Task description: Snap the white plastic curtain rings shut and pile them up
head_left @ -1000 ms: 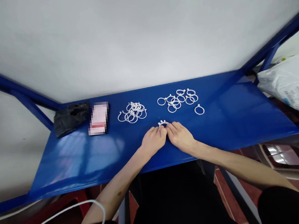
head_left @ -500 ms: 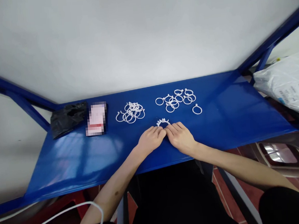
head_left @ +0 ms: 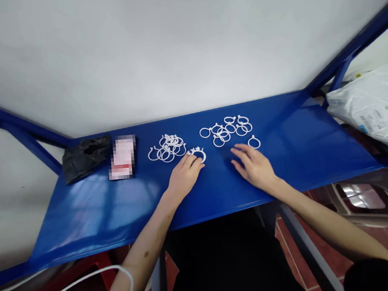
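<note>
My left hand [head_left: 185, 176] is closed on a bunch of white plastic rings [head_left: 202, 154], stacked together with several small knobs along the top. The fingers hide their lower left part. To the right, my right hand [head_left: 254, 165] holds nothing, its fingers apart and bent above the table. Just beyond its fingers lies a single white ring [head_left: 254, 147] with a small knob. A loose group of similar rings [head_left: 225, 136] lies farther back. Beyond my left hand is a tangled pile of white rings [head_left: 167, 153], some showing a gap between knobbed ends.
The blue table [head_left: 292, 155] stands against a pale wall. A phone-sized item with a blurred screen [head_left: 122, 155] and a black plastic bag [head_left: 84, 158] lie at the left. A white plastic package [head_left: 375, 108] is at the right. A white cable [head_left: 90, 274] crosses by my left arm.
My hands were together on the bunch of rings. The left hand has moved left with it, towards the tangled pile. My right hand has let go and moved right, its fingers spreading.
</note>
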`<state>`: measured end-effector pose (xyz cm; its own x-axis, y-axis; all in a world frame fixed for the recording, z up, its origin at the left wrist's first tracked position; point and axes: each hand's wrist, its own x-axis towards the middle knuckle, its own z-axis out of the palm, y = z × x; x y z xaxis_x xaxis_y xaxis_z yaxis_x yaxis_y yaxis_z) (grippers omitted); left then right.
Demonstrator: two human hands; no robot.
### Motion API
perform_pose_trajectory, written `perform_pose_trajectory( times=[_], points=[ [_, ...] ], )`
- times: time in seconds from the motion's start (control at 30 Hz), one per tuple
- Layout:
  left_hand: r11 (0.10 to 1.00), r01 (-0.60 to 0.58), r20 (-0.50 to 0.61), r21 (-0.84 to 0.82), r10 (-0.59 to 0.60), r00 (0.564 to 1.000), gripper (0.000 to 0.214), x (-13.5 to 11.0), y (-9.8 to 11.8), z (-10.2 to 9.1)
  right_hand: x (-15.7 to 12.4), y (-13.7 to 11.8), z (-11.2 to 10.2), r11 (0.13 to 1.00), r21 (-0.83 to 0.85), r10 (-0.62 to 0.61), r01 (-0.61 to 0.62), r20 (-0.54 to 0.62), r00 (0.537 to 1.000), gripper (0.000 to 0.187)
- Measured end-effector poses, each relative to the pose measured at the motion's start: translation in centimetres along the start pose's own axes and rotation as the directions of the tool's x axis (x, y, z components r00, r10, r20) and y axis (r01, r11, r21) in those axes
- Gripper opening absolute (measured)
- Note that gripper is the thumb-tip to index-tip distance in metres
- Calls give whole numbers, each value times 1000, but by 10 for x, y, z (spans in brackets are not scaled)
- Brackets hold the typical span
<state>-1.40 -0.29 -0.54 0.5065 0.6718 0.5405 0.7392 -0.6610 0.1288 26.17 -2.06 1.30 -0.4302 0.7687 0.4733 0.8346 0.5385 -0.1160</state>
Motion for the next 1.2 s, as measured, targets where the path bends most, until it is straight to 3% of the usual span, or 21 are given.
perform_pose_trajectory(
  times=[0.1,0.27,0.7,0.93,1.2],
  points=[
    [997,74,-17,30,-73,997,15,2,-8,-2,1,35,-3,968,-140,203,-206,-39,978,35],
    [988,127,-55,86,-123,991,13,1,-17,-4,-9,70,2,949,-177,268,-263,6,963,32],
    [949,313,-185,35,-302,935,22,-2,-22,-9,-16,69,7,961,-84,266,-264,14,964,33],
    [914,391,-117,111,-379,918,23,0,-12,-9,-16,68,8,968,-46,248,-248,15,969,29],
    [939,323,2,116,-325,946,32,-2,-11,-2,-12,61,7,971,71,229,-230,20,973,23]
  ],
)
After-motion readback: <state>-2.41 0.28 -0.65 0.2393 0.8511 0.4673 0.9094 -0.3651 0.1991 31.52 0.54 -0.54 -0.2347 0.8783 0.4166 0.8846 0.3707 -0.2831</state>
